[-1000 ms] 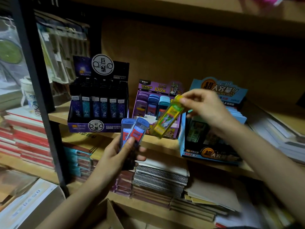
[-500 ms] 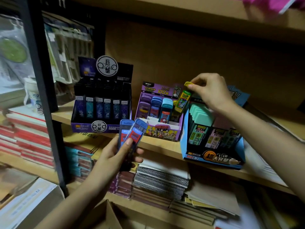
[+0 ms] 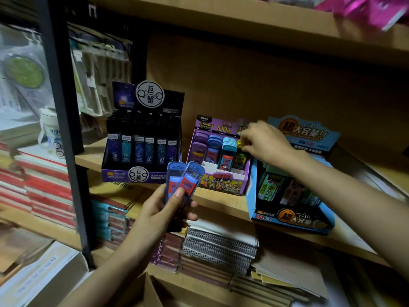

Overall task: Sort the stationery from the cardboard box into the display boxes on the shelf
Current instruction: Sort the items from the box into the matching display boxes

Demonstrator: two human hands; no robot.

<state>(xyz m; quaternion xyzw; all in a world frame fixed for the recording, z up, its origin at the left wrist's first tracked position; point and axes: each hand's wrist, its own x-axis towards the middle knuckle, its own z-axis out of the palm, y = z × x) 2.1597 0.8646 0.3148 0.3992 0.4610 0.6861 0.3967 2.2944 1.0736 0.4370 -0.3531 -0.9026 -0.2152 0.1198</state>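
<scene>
Light is dim and warm, with deep shadow beneath the upper shelf board (image 3: 243, 21), the purple display box (image 3: 221, 181) at centre fairly sharp, and the pink packaging (image 3: 371, 7) and red books (image 3: 44, 185) at the edges smeared by blur and wide-angle stretch.

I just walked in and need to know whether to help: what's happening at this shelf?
A person is stocking slim stationery cases. The right hand pinches the top of a yellow case standing in the rightmost slot of the purple display box. The left hand holds two blue cases in front of the shelf, not yet placed.
</scene>
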